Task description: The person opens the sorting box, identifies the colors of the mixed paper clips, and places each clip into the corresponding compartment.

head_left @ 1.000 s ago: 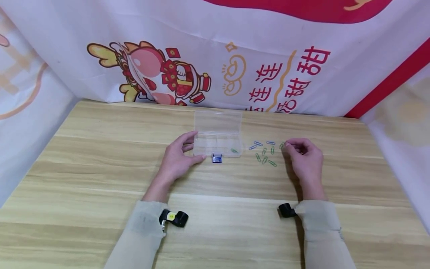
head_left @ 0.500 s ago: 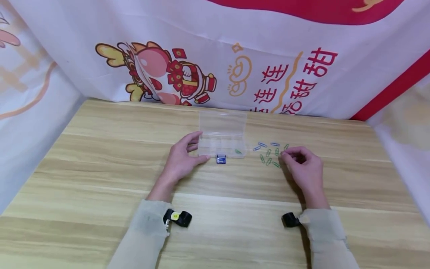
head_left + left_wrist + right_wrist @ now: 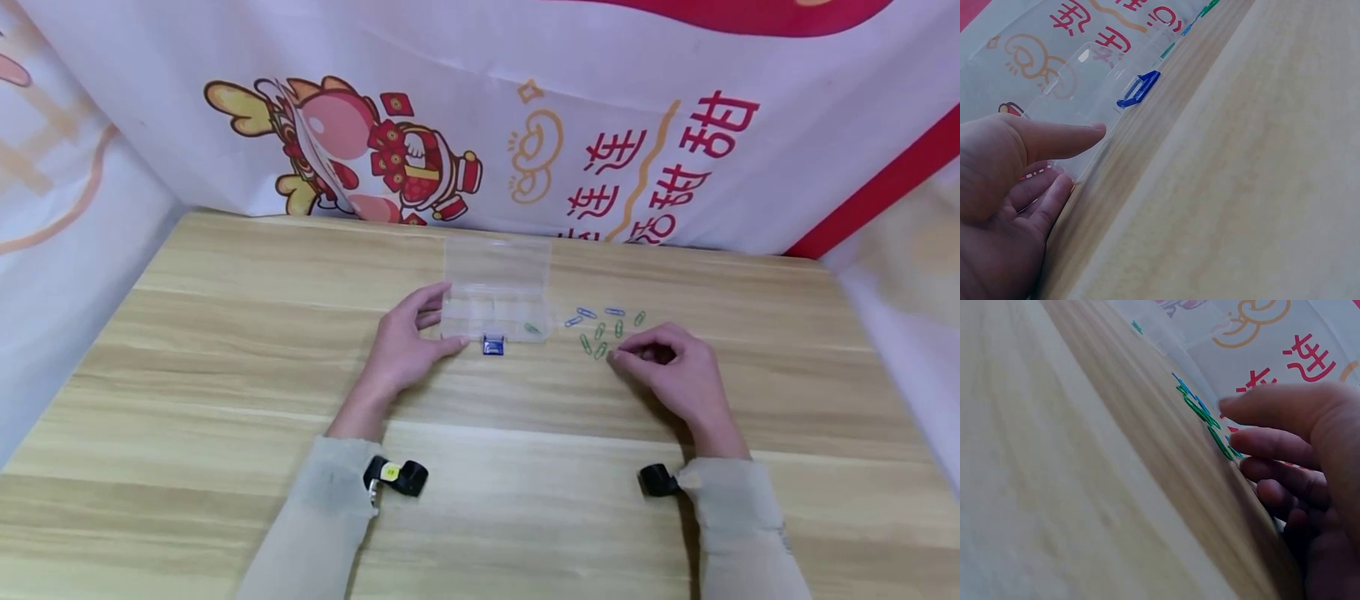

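A clear plastic compartment box (image 3: 472, 310) stands with its lid (image 3: 497, 262) raised and its blue latch (image 3: 492, 345) hanging at the front. One green paper clip (image 3: 531, 328) lies inside, toward the front right. My left hand (image 3: 401, 346) grips the box's left end, thumb at the front edge and fingers behind. Several green paper clips (image 3: 586, 344) and blue paper clips (image 3: 587, 313) lie loose right of the box. At their lower right, my right hand (image 3: 675, 367) reaches down to the table. In the right wrist view, its thumb and forefinger tips stand slightly apart beside green clips (image 3: 1219, 442).
The wood-grain table (image 3: 525, 467) backs onto a printed white cloth (image 3: 315, 42) close behind the lid. Black cameras are strapped at the left wrist (image 3: 408, 477) and right wrist (image 3: 658, 480).
My right hand has moved left and toward the front, from the rearmost green paper clip to the lower-right one, which its fingertips now cover. My left hand keeps its hold on the box.
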Tool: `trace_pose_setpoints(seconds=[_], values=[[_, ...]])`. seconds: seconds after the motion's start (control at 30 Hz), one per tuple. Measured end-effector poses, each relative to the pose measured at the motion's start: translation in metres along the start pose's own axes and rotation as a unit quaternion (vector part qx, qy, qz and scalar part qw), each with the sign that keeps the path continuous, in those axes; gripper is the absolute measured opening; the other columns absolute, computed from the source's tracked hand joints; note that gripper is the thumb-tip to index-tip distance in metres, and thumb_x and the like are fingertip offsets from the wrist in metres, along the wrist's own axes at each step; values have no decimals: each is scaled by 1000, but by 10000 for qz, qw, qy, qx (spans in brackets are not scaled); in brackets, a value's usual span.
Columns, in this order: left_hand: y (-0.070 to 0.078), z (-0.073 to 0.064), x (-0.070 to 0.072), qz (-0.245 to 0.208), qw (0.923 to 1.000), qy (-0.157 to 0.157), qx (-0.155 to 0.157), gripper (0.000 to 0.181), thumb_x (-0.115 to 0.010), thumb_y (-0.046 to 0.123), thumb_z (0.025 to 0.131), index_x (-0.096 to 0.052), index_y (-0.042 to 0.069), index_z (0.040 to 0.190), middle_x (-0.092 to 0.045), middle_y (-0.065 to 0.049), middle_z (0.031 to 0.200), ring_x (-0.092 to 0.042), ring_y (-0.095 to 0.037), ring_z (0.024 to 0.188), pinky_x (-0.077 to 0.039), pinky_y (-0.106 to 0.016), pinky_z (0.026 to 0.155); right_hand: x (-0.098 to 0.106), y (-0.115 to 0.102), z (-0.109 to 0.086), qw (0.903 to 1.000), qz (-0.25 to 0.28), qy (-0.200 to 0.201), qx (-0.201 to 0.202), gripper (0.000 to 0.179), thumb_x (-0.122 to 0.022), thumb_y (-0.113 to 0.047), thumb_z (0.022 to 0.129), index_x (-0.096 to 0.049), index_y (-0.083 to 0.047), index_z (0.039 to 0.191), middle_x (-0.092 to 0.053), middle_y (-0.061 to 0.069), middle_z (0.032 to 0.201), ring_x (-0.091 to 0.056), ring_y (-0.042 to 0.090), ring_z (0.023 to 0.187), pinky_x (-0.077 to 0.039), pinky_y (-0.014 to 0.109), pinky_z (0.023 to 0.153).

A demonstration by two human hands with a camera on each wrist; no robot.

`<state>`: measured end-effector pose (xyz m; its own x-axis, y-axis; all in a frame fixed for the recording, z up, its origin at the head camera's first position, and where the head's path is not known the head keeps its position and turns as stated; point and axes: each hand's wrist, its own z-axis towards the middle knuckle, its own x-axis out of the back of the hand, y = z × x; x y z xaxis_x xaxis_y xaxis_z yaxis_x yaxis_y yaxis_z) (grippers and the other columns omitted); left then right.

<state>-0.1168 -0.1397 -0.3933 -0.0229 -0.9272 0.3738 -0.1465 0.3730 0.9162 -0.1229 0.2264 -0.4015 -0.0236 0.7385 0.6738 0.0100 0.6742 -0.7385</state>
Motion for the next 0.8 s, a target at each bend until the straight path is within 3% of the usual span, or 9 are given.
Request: trace_pose_setpoints(seconds=[0.3, 0.8], values=[[1, 1, 1, 37, 10000, -24, 62, 82, -89, 12, 89, -51, 26, 161, -57, -10, 157, -59, -31, 145, -52, -44, 122, 4, 0, 2, 9995, -111, -282, 126, 33, -88, -48, 89, -83, -22, 109, -70, 1, 114, -59, 15, 105, -48, 19, 84], [0, 0, 0, 55, 10000, 2, 45, 81, -88, 12, 90, -51, 26, 161, -57, -9, 157, -59, -31, 145, -52, -44, 122, -3, -2, 3, 9991, -293, 97, 294, 11, -86, -25, 94, -85, -18, 102, -73, 0, 108, -60, 13, 97, -47, 15, 76]])
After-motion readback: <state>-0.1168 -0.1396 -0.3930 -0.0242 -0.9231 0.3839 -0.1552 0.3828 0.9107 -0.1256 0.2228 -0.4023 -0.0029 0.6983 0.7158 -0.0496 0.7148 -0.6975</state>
